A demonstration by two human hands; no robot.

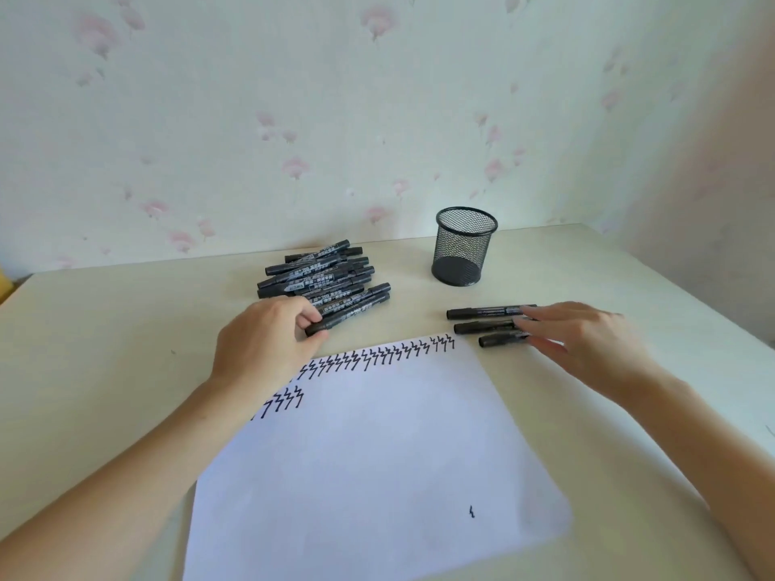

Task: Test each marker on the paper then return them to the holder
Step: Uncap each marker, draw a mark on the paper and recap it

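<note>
Left hand [268, 333] grip curled round nearest black marker [348, 314] of the pile, right hand [587, 335] fingers straight on three black markers [482, 327] near the counter's [105, 329] far edge, floral wallpaper [293, 119] behind

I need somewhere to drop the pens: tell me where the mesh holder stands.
In the head view the mesh holder stands upright at the back of the table, near the wall, right of the marker pile.

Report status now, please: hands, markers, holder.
Left hand gripping one marker from the pile. Right hand touching three loose markers. Holder empty. Nothing in the way.
</note>
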